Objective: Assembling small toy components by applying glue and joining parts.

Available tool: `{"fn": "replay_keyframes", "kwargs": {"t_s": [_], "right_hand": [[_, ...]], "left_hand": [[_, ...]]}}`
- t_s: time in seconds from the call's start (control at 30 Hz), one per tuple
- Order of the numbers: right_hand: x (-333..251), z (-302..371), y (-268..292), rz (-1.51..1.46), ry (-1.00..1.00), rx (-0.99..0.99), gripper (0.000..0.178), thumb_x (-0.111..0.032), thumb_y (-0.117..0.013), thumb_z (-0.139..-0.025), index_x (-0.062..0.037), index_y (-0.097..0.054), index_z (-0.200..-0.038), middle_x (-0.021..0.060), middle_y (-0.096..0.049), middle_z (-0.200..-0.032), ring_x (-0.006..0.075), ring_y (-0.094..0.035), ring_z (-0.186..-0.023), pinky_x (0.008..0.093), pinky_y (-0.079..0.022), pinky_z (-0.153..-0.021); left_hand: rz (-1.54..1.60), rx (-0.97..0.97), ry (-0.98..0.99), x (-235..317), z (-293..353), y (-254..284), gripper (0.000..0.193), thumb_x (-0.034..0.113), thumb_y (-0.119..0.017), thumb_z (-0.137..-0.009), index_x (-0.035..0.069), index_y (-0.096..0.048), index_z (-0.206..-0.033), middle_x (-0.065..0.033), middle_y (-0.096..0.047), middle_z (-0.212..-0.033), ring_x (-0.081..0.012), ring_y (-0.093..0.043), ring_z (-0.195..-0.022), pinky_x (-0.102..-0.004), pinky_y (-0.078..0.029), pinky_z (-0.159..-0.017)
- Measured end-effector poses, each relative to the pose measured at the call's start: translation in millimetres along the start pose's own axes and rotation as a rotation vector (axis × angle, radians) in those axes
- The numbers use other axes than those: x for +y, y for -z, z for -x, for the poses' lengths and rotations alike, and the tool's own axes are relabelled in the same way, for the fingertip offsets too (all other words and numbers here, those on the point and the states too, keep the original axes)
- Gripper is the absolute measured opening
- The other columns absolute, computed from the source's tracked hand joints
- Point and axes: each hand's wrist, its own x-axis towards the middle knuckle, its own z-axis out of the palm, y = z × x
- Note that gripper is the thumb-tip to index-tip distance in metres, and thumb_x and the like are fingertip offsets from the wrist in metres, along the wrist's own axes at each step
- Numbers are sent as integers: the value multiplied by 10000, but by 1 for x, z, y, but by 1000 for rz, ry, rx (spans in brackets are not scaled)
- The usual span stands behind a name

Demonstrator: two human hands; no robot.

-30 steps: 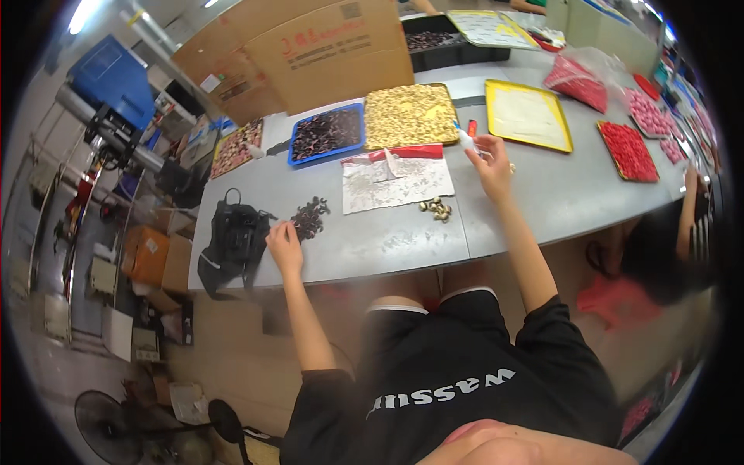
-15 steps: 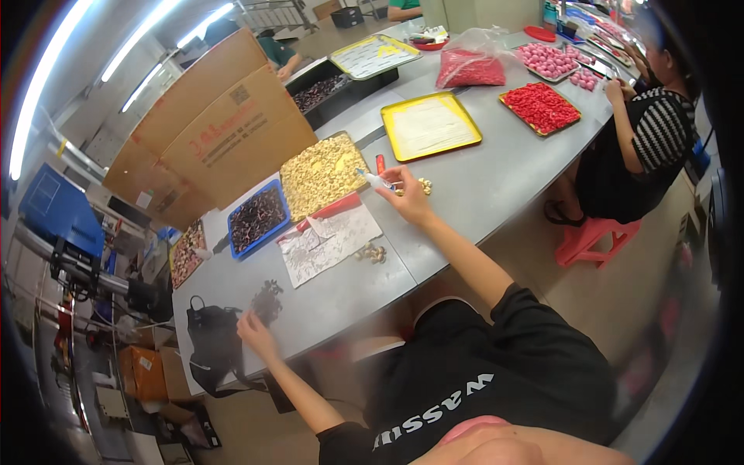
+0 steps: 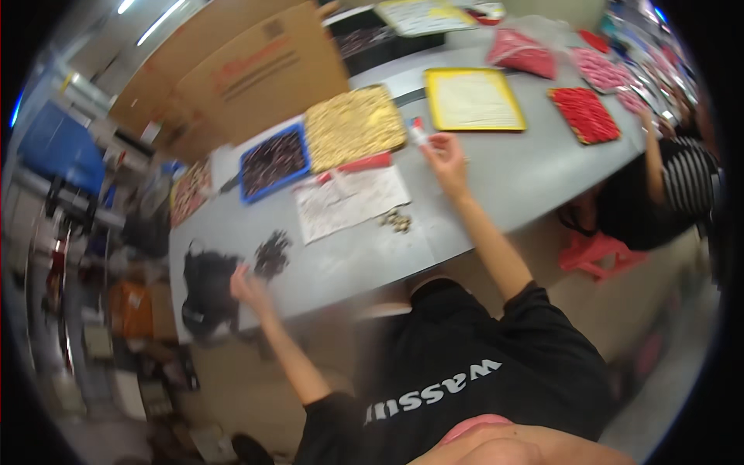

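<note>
A: What's in hand?
B: Right hand (image 3: 447, 161): fingers bent and closed round a small white bottle (image 3: 419, 136), which sticks out beyond and left of them. Left hand (image 3: 249, 287) is motion-blurred; can't tell finger gap or any hold.

A: Anything in the way?
B: Black bag (image 3: 209, 288) just left of the left fingers; dark pile (image 3: 273, 254) just right of them, on the tabletop (image 3: 535, 174). Between both sets of fingers: a white sheet (image 3: 353, 205), red strip (image 3: 367, 163) along its far edge. Bead-like pieces (image 3: 396, 222) nearer than the right fingers, to their left. Cardboard box (image 3: 263, 77) stands well beyond the left fingers. Co-worker's striped sleeve (image 3: 692, 174) well right of the right fingers.

A: Containers?
B: Blue tray (image 3: 277, 187), beyond the left fingers: blackish pieces (image 3: 273, 157). Left of the right fingers: trayful of yellow pieces (image 3: 353, 128). Yellow-rimmed tray (image 3: 480, 129), beyond and right of them: flat white layer (image 3: 473, 97). Farther right: red pieces (image 3: 585, 115) in a rectangle. Well beyond: black bin (image 3: 411, 48), dark contents (image 3: 364, 39); clear bag (image 3: 523, 53), pinkish-red fill.
</note>
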Motion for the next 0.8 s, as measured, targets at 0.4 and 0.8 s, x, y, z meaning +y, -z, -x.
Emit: {"fn": "replay_keyframes", "kwargs": {"t_s": [0.4, 0.8], "right_hand": [[-27, 12, -3, -90, 32, -119, 280, -37, -629, -887, 10, -489, -1125, 107, -569, -1143, 150, -543, -1061, 281, -457, -904], [-30, 19, -4, -95, 33, -112, 303, -41, -668, -861, 12, -503, -1109, 92, -564, -1101, 152, -553, -1023, 284, -436, -907]], "left_hand": [[-3, -102, 187, 39, -1, 2, 229, 90, -509, -848, 58, -588, -1061, -106, -578, -1115, -306, -452, -1120, -396, -317, -988], [78, -211, 218, 54, 0, 10, 276, 8, -602, -724, 49, -538, -989, -93, -451, -1013, -233, -445, -939, -336, -387, -849]]}}
